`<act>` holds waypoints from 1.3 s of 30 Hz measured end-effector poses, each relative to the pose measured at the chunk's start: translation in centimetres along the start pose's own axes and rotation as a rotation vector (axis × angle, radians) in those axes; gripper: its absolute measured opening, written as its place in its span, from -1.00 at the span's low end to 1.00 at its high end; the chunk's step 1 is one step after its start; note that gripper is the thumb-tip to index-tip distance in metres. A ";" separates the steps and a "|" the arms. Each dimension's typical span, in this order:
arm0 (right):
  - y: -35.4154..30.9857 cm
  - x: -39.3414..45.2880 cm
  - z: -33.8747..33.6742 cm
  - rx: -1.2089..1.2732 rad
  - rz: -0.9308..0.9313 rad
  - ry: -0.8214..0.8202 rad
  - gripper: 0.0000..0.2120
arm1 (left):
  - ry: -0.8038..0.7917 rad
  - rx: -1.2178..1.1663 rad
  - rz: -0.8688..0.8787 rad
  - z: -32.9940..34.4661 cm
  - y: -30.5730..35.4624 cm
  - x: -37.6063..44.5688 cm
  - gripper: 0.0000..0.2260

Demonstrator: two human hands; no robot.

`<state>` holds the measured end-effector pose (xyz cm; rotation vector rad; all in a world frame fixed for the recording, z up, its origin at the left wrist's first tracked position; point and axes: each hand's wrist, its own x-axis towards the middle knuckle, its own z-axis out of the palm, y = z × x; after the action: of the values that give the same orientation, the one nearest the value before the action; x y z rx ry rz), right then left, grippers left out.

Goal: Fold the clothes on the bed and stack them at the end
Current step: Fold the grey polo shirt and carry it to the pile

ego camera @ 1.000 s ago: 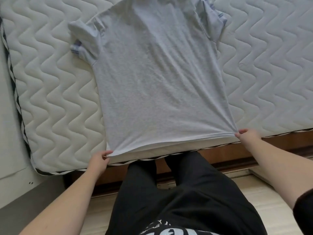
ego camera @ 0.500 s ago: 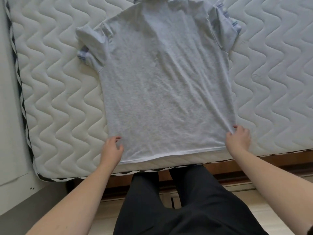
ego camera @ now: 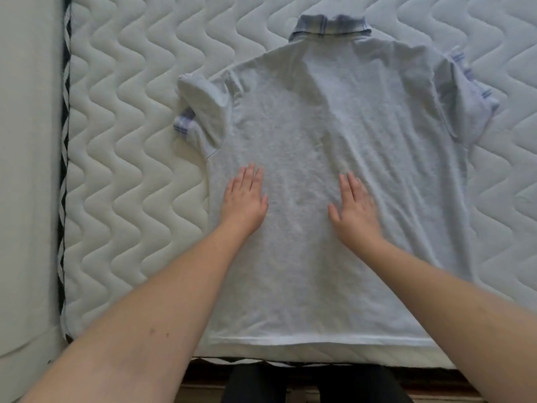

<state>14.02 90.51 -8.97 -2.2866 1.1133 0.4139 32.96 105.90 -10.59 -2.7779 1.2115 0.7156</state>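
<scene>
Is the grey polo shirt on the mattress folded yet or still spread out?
Spread out. The polo shirt lies flat and full length on the mattress, collar at the far end, both hands flat on it.

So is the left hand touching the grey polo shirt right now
Touching. The head view shows the left hand lying flat, fingers straight, on the grey polo shirt, with no gap visible beneath the palm.

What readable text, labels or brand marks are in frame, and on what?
None readable.
Grey polo shirt: back side up, no print or tag showing; collar and sleeve cuffs carry only blue stripes.
Mattress: wavy quilting only, no label in view.
Left hand and right hand lie flat on the shirt and cover no visible text.
</scene>
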 end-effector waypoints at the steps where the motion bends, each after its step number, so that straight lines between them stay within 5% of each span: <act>1: -1.1 1.3 -0.1 -0.010 -0.029 0.002 -0.36 | 0.012 -0.001 0.005 -0.4 -0.3 1.5 -0.41; 9: -8.9 12.4 -1.0 -0.053 -0.210 0.107 -0.39 | 0.185 0.109 0.064 -1.2 -4.1 12.1 -0.45; 18: -17.0 22.3 0.7 -0.057 -0.470 0.166 -0.49 | 0.366 0.013 0.110 2.0 -5.5 13.3 -0.46; 29: -17.4 25.9 2.7 -0.279 -0.511 0.230 -0.48 | 0.381 0.019 0.135 1.8 -5.3 13.4 -0.52; 34: -17.2 26.0 2.8 -0.283 -0.525 0.232 -0.48 | 0.501 -0.307 0.142 -0.6 -6.0 12.4 -0.59; 36: -17.0 26.2 3.0 -0.286 -0.529 0.233 -0.49 | 0.629 -0.348 0.041 -1.9 -7.4 12.4 -0.60; 39: -17.0 26.4 3.1 -0.290 -0.526 0.236 -0.49 | 0.682 -0.441 -0.343 -4.5 -10.1 13.5 -0.59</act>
<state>43.44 84.48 -18.65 -2.8202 0.5320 0.1009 49.77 102.73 -13.82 -3.6331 0.6093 -0.0220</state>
